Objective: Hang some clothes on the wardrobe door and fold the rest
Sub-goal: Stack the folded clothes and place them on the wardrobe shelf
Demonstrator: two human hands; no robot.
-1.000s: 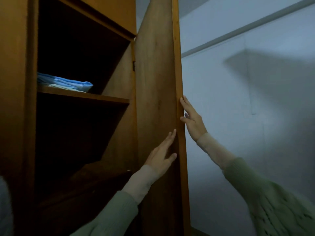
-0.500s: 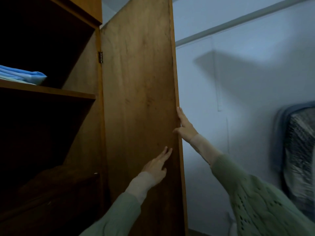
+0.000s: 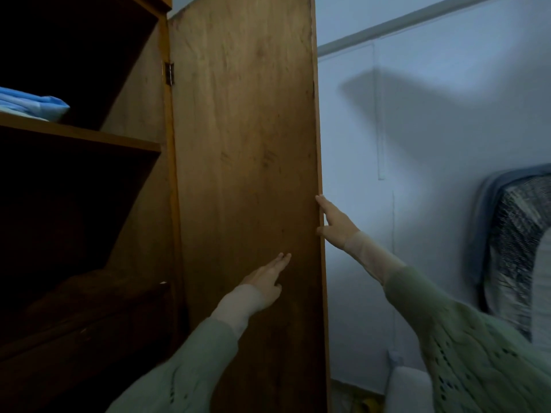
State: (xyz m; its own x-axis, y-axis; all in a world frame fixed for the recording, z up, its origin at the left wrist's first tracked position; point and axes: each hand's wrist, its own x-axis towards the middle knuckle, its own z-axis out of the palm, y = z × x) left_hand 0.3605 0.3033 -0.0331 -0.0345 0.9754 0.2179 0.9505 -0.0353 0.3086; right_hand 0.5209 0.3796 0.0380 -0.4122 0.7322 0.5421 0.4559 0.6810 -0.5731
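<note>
The brown wooden wardrobe door (image 3: pixel 244 162) stands swung wide, its inner face toward me. My left hand (image 3: pixel 267 278) reaches to that inner face with fingers straight, near the lower middle of the panel. My right hand (image 3: pixel 334 223) lies with straight fingers along the door's free edge, thumb at the front of the edge. A folded blue cloth (image 3: pixel 32 104) lies on a wardrobe shelf (image 3: pixel 89 135) at the left. A dark patterned garment (image 3: pixel 518 242) with a blue border hangs at the right, blurred.
The wardrobe interior (image 3: pixel 68 222) at the left is dark, with a lower compartment below the shelf. A pale wall (image 3: pixel 432 129) with a thin conduit lies behind the door. Something white (image 3: pixel 408 389) sits low at the right beside the door.
The door has swung further open and now faces me more squarely. Both hands stayed on it and sit lower in view. The hanging garment came into sight at the right.
</note>
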